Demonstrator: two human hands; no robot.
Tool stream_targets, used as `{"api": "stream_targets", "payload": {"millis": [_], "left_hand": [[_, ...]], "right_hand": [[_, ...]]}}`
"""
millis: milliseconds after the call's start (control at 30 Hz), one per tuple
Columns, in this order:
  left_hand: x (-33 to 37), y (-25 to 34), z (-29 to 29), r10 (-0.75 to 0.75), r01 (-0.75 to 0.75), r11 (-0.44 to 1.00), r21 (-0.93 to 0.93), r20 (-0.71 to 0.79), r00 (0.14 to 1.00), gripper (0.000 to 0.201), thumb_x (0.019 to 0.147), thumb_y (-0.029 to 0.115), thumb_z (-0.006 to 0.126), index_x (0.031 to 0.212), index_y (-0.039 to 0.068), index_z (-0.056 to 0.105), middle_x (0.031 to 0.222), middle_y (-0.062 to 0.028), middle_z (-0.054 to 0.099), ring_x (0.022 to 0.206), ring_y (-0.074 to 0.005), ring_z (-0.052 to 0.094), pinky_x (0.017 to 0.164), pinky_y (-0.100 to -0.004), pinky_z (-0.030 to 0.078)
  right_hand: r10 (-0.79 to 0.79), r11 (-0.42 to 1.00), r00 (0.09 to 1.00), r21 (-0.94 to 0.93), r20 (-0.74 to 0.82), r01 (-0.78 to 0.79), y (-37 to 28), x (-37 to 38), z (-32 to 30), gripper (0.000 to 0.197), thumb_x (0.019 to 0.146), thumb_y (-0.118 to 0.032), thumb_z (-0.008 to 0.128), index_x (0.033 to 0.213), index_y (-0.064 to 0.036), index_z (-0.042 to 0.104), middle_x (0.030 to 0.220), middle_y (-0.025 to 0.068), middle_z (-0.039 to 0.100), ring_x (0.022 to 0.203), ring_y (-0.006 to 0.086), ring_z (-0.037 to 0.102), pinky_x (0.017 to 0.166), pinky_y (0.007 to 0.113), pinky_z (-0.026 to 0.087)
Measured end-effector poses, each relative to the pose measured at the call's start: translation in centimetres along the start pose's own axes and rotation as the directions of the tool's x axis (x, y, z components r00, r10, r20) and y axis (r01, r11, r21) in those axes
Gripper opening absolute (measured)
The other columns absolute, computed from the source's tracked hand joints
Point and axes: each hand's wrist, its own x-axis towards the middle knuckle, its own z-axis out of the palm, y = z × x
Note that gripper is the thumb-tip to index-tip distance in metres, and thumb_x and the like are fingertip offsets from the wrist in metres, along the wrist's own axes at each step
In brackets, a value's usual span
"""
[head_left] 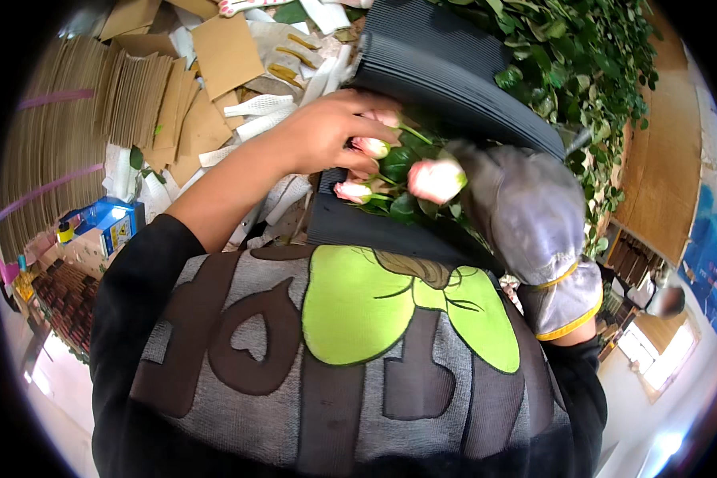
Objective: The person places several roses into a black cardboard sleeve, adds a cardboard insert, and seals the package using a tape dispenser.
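Note:
Several pink roses with green leaves lie on a black ribbed mat [350, 227] in front of me. My left hand [334, 131] is bare and reaches in from the left. Its thumb and fingers close round a small pink rose [370, 147], while a second bloom [384, 118] shows under the fingers. Just below the thumb is another pink rose [353, 191]. My right hand [510, 195] wears a grey-white glove with yellow trim. Beside its fingertips is a larger pink rose [436, 182]. Motion smears those gloved fingers, so their grip is unclear.
A raised black ribbed flap [454, 76] curves behind the roses. Dense leafy stems [589, 72] pile up at the far right. To the left are stacked cardboard sheets [56, 135], white foam sleeves [259, 106], a loose work glove [283, 52] and a blue box [123, 219].

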Motion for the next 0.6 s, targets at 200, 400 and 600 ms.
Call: {"api": "stream_targets", "payload": {"millis": [200, 400, 600], "left_hand": [[-0.1, 0.3, -0.4, -0.006, 0.000, 0.998, 0.070, 0.083, 0.997, 0.066, 0.059, 0.024, 0.080, 0.122, 0.019, 0.062, 0.128, -0.0113, 0.054, 0.118, -0.0317, 0.049, 0.101, -0.0393, 0.040], [-0.5, 0.5, -0.8, -0.106, 0.100, 0.992, 0.074, 0.080, 0.991, 0.059, 0.062, 0.023, 0.079, 0.119, 0.021, 0.066, 0.116, -0.0106, 0.059, 0.109, -0.0305, 0.055, 0.096, -0.0385, 0.043], [0.4, 1.2, -0.6, -0.135, 0.122, 0.985, 0.123, 0.104, 0.985, 0.058, 0.059, 0.019, 0.074, 0.117, 0.018, 0.067, 0.120, -0.0155, 0.058, 0.113, -0.0319, 0.054, 0.099, -0.0391, 0.042]], "right_hand": [[0.199, 0.936, 0.879, 0.349, -0.433, -0.040, 0.0, -0.6, 8.0, 0.031, 0.075, -0.015, 0.067, 0.105, -0.0136, 0.060, 0.079, 0.0047, 0.066, 0.060, 0.0153, 0.064, 0.048, 0.029, 0.052], [0.485, 0.717, 0.855, 0.642, -0.182, -0.270, 1.2, -12.4, 5.9, 0.035, 0.081, -0.007, 0.066, 0.115, -0.0075, 0.056, 0.089, 0.0085, 0.065, 0.070, 0.0206, 0.063, 0.057, 0.030, 0.051], [0.561, 0.826, 0.824, -0.019, -0.074, -0.564, -3.6, -14.4, 15.0, 0.026, 0.075, -0.015, 0.057, 0.100, -0.0094, 0.059, 0.078, 0.0041, 0.057, 0.056, 0.0167, 0.059, 0.040, 0.030, 0.044]]}}
